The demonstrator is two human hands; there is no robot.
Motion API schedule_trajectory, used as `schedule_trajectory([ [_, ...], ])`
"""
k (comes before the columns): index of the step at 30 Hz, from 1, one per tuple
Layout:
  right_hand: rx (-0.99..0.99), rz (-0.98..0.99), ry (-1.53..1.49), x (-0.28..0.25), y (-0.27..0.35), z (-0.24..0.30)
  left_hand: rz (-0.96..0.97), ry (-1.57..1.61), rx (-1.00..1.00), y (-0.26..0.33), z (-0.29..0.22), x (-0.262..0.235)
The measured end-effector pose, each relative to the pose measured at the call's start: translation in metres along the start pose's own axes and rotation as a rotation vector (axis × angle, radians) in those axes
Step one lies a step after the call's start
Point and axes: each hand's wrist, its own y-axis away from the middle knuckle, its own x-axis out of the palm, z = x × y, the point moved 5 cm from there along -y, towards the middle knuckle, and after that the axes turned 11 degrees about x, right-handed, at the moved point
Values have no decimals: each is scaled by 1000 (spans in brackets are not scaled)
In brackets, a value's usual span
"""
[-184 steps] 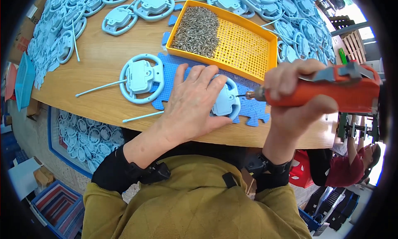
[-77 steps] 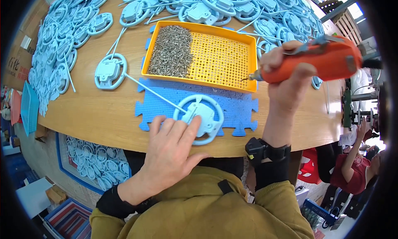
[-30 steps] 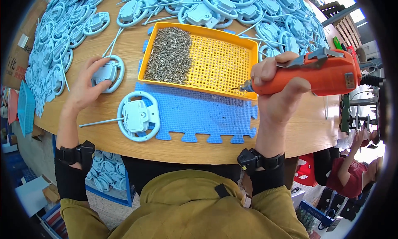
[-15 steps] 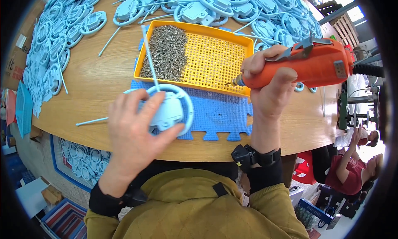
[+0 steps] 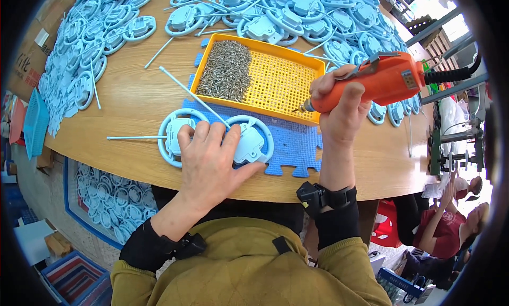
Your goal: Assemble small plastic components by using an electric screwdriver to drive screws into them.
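My right hand (image 5: 339, 112) grips an orange electric screwdriver (image 5: 379, 83), its bit pointing left over the near right corner of the yellow tray. At the near edge of the blue foam mat (image 5: 297, 144) lies a light-blue ring-shaped plastic part (image 5: 250, 144) with a long thin rod. My left hand (image 5: 212, 157) has its thumb and fingers on this part's left and lower edges, hiding some of it. A second ring-shaped part (image 5: 172, 133), with its rod toward the left, sits under the fingertips; the hand covers its right side.
The yellow perforated tray (image 5: 286, 75) holds many small screws (image 5: 225, 70) in its left part. Heaps of similar light-blue parts (image 5: 305, 14) line the table's far and left sides. A blue-rimmed bin (image 5: 106, 200) of parts stands below. Another person (image 5: 445, 229) sits at right.
My left hand has moved right with the nearer ring-shaped part, whose rod has swung leftward. The second part has come into view left of it. The screwdriver has shifted slightly left and down.
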Motion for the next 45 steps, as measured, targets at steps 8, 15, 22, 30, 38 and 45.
schedule_trajectory([
  [8, -17, -76, 24, 15, 5, 42, -145, 65, -2, 0, 5, 2],
  [15, 106, 121, 3, 73, 52, 33, -133, 61, -38, 0, 8, 6],
  [22, 209, 181, 43, 79, 62, 24, -135, 106, -37, 1, 7, 6],
  [30, 250, 121, 7, 81, 57, 7, -180, 96, -14, -5, 14, 5],
  [38, 8, 88, -13, 31, 46, 52, -78, -3, -158, 96, 61, -53],
  [45, -28, 72, -114, 9, 18, 44, -145, -404, -504, 208, 167, -132],
])
